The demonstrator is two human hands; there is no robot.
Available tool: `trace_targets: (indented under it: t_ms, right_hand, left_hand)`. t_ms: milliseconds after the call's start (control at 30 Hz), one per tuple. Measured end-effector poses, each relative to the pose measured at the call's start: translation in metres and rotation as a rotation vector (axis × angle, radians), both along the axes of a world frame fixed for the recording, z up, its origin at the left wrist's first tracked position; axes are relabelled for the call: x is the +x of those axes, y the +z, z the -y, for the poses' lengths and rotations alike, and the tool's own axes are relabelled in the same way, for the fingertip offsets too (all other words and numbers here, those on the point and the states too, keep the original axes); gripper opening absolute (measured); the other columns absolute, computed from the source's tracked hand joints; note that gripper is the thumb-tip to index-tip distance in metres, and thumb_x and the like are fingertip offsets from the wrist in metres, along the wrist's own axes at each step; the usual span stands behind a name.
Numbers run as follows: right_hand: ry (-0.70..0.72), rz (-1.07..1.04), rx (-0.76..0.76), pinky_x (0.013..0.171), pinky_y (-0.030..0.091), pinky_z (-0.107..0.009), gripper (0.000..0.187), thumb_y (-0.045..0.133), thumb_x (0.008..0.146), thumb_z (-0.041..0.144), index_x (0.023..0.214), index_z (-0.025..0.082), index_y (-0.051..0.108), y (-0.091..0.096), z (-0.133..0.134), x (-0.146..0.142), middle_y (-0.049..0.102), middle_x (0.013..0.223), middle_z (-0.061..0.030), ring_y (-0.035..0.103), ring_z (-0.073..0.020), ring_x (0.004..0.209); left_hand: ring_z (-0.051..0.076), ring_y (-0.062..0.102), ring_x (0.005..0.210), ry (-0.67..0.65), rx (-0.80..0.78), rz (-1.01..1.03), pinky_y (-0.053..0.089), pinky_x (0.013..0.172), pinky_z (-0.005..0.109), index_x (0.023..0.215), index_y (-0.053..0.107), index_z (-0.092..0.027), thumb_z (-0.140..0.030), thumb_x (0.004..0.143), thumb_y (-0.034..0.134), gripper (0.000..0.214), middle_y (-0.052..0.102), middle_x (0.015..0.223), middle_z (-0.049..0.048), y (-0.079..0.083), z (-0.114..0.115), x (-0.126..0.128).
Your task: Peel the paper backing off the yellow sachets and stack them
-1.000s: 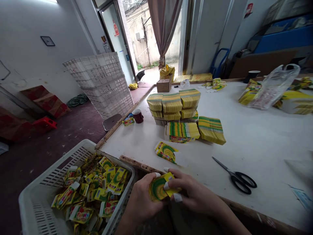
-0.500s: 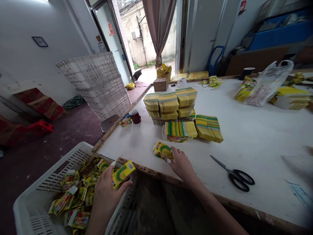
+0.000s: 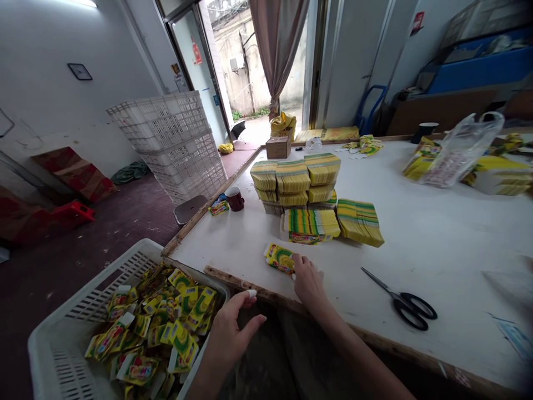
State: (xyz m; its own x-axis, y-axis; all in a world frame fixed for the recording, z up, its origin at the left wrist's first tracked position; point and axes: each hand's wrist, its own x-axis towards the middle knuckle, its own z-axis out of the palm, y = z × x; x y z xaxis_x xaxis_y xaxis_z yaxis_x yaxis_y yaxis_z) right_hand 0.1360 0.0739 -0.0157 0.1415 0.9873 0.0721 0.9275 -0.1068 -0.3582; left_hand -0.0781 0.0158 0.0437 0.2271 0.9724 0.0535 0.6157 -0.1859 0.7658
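Note:
My left hand (image 3: pixel 231 336) is open and empty, held over the gap between the crate and the table edge. A white cover sits on one of its fingertips. With my right hand (image 3: pixel 308 282) I grip the near end of a small yellow-and-green printed carton (image 3: pixel 278 258), which looks flat and lies on the white table. The white plastic crate (image 3: pixel 45 344) at my left holds many loose cartons (image 3: pixel 183 339) of the same kind. Just beyond my right hand stand bundled rows of cartons (image 3: pixel 312 222), with taller stacks (image 3: pixel 293 178) behind them.
Black-handled scissors (image 3: pixel 402 300) lie right of my right hand. A dark red mug (image 3: pixel 235 199) stands near the table's left edge. A small cardboard box (image 3: pixel 278 147) sits at the back, and a clear plastic bag (image 3: pixel 453 153) farther right. Stacked white crates (image 3: pixel 175 144) stand on the floor.
My left hand has let go of a yellow carton, now among those in the crate, and moved right toward the table edge. My right hand stays on its carton.

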Motion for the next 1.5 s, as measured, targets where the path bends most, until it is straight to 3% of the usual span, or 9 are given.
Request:
trace_targets:
  t_ms: [167, 467, 667, 833, 967, 1133, 1267, 1367, 1500]
  right_hand:
    - [-0.03, 0.044, 0.036, 0.073, 0.036, -0.033, 0.035, 0.043, 0.082, -0.001, 0.111, 0.015, 0.052, 0.0, 0.002, 0.004, 0.057, 0.111, -0.0147, 0.057, -0.0255, 0.091]
    - [-0.059, 0.027, 0.028, 0.079, 0.034, -0.037, 0.025, 0.046, 0.082, 0.001, 0.102, 0.013, 0.056, 0.004, 0.002, 0.002, 0.064, 0.096, -0.0147, 0.058, -0.0285, 0.091]
    - [-0.061, -0.175, 0.075, 0.068, 0.039, -0.032, 0.041, 0.043, 0.074, -0.006, 0.11, 0.013, 0.049, -0.001, -0.001, 0.004, 0.06, 0.104, -0.0149, 0.06, -0.0255, 0.088]
    - [-0.015, -0.42, 0.169, 0.075, 0.047, -0.028, 0.051, 0.047, 0.073, -0.001, 0.12, 0.015, 0.035, 0.006, 0.008, 0.01, 0.059, 0.101, -0.009, 0.061, -0.019, 0.087]
    - [0.255, -0.954, 0.195, 0.064, 0.049, -0.025, 0.051, 0.056, 0.073, 0.01, 0.119, 0.022, 0.039, 0.024, 0.041, -0.011, 0.057, 0.09, -0.0006, 0.059, -0.0147, 0.073]
    - [0.482, -1.331, 0.018, 0.067, 0.043, -0.024, 0.051, 0.064, 0.073, 0.013, 0.119, 0.025, 0.046, 0.047, 0.079, -0.039, 0.051, 0.085, 0.0025, 0.051, -0.0136, 0.075]
    - [0.54, -1.395, -0.109, 0.072, 0.041, -0.026, 0.049, 0.074, 0.069, 0.024, 0.114, 0.023, 0.053, 0.049, 0.079, -0.039, 0.054, 0.088, 0.0013, 0.05, -0.016, 0.081]
    - [0.437, -1.475, -0.102, 0.066, 0.04, -0.025, 0.045, 0.077, 0.068, 0.031, 0.106, 0.022, 0.055, 0.043, 0.07, -0.036, 0.053, 0.08, 0.0031, 0.049, -0.0147, 0.073]
    - [0.38, -1.58, -0.078, 0.071, 0.043, -0.027, 0.032, 0.071, 0.075, 0.039, 0.098, 0.02, 0.057, 0.04, 0.063, -0.03, 0.06, 0.086, -0.0004, 0.055, -0.0166, 0.079]
  left_hand:
    - [0.022, 0.068, 0.092, -0.068, -0.013, 0.054, 0.056, 0.083, 0.035, 0.11, 0.063, -0.02, -0.029, 0.075, 0.068, 0.036, 0.073, 0.101, 0.0079, -0.004, 0.003, 0.014]
    - [0.023, 0.067, 0.095, -0.11, -0.079, 0.073, 0.055, 0.085, 0.036, 0.113, 0.062, -0.019, -0.028, 0.077, 0.066, 0.037, 0.072, 0.103, 0.0085, -0.008, 0.003, 0.019]
    - [0.023, 0.066, 0.096, -0.117, -0.158, 0.112, 0.052, 0.088, 0.037, 0.113, 0.062, -0.019, -0.027, 0.077, 0.067, 0.037, 0.072, 0.103, 0.0084, -0.013, 0.005, 0.025]
    - [0.027, 0.063, 0.102, -0.137, -0.313, 0.382, 0.049, 0.09, 0.041, 0.121, 0.058, -0.02, -0.039, 0.071, 0.075, 0.057, 0.067, 0.113, 0.0123, -0.039, 0.003, 0.035]
    - [0.03, 0.056, 0.115, 0.045, -0.251, 1.108, 0.047, 0.094, 0.042, 0.124, 0.054, -0.022, -0.061, 0.066, 0.071, 0.072, 0.06, 0.125, 0.0133, -0.043, -0.003, 0.058]
    - [0.018, 0.063, 0.078, 0.331, -0.207, 1.715, 0.053, 0.075, 0.031, 0.092, 0.066, -0.02, -0.062, 0.072, 0.063, 0.046, 0.063, 0.081, 0.0023, -0.006, -0.009, 0.078]
    - [0.011, 0.054, 0.059, 0.428, -0.183, 1.742, 0.05, 0.059, 0.022, 0.076, 0.064, -0.019, -0.064, 0.058, 0.074, 0.049, 0.054, 0.065, -0.003, 0.007, -0.007, 0.082]
    - [0.013, 0.06, 0.065, 0.499, -0.227, 1.667, 0.052, 0.065, 0.024, 0.08, 0.066, -0.021, -0.07, 0.048, 0.076, 0.059, 0.062, 0.073, -0.0019, 0.001, -0.002, 0.082]
    - [0.017, 0.066, 0.079, 0.489, -0.216, 1.502, 0.053, 0.071, 0.026, 0.089, 0.068, -0.022, -0.057, 0.059, 0.078, 0.047, 0.07, 0.088, 0.0018, -0.014, -0.001, 0.079]
